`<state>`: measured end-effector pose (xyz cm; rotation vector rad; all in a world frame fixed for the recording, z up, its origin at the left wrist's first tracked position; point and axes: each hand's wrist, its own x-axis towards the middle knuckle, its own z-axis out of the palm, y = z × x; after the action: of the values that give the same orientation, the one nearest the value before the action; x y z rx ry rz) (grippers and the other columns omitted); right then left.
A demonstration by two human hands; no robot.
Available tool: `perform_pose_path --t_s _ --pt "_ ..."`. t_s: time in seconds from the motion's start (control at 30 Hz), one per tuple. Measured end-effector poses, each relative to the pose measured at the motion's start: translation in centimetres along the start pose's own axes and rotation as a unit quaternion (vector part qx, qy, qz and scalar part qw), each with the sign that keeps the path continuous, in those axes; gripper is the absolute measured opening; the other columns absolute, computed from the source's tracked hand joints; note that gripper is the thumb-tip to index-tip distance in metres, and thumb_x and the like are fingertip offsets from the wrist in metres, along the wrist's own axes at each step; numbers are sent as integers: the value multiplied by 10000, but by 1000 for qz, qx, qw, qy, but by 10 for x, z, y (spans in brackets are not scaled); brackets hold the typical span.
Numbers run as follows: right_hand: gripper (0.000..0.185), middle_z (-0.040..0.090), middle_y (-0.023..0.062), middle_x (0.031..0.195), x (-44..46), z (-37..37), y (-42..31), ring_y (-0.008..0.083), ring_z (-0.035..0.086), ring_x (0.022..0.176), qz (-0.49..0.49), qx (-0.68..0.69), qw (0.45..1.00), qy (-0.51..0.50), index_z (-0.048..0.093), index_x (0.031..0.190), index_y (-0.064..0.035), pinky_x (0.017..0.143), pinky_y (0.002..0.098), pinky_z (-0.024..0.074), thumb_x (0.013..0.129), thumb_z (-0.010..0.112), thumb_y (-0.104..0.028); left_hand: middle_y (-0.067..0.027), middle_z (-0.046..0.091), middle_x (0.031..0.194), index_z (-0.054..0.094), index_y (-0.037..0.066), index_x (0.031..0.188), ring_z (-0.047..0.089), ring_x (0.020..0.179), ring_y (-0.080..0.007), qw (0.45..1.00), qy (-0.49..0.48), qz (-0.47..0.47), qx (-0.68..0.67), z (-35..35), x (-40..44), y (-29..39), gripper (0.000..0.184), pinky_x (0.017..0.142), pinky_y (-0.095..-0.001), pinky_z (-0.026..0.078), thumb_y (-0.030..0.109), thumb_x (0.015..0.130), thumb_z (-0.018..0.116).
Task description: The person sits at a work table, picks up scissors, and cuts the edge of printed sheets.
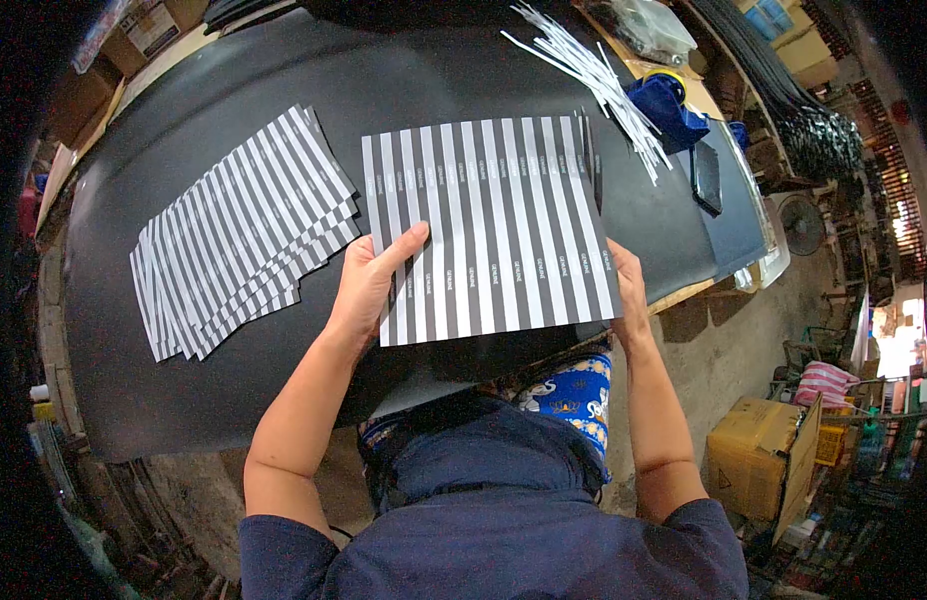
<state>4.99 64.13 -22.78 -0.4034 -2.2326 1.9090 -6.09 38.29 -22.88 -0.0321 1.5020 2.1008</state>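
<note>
Both hands hold a black-and-white striped sheet (pixel 494 235) up over the near part of the black tabletop, with small print along its dark stripes. My left hand (pixel 369 275) grips its left edge, thumb on top and fingers hidden beneath. At the right edge my right hand (pixel 629 285) is closed on the sheet, its fingers partly behind it. More edges show at the sheet's upper right, so it may be more than one. Left of my left hand lies a fanned pile of similar striped sheets (pixel 249 230).
On the black tabletop (pixel 424 75) at the far right lies a bundle of thin white strips (pixel 589 75). Beside it are a blue tape dispenser (pixel 669 110) and a black phone (pixel 706 178). A cardboard box (pixel 752 455) stands on the floor at the right.
</note>
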Motion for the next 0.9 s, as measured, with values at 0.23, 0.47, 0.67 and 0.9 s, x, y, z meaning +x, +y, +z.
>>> perform_pose_path --t_s 0.23,0.47,0.67,0.9 --pt "316 586 24 811 1 0 3 86 519 733 5 -1 1000 5 582 917 34 651 223 423 857 538 -273 -131 657 783 591 -23 943 652 585 -113 1000 -3 8 -1 0 1 -1 246 496 -211 559 205 854 622" --pt "312 586 29 807 2 0 6 88 519 728 -4 2 1000 10 584 924 36 648 223 422 856 534 -264 -138 657 792 589 -26 949 652 581 -112 1000 1 16 -9 0 1 -1 266 497 -210 558 217 850 629" --pt "323 589 30 813 2 2 5 89 522 734 0 24 1000 8 585 934 38 656 221 423 852 541 -272 -136 657 770 591 -26 943 650 567 -113 1000 2 16 25 -4 1 -3 268 496 -206 555 222 850 631" --pt "310 595 28 830 1 -1 5 88 528 741 8 13 1000 2 587 929 30 663 220 427 854 548 -268 -133 658 764 595 -24 935 653 573 -112 1000 -5 26 13 -3 2 -2 261 495 -207 554 221 852 626"
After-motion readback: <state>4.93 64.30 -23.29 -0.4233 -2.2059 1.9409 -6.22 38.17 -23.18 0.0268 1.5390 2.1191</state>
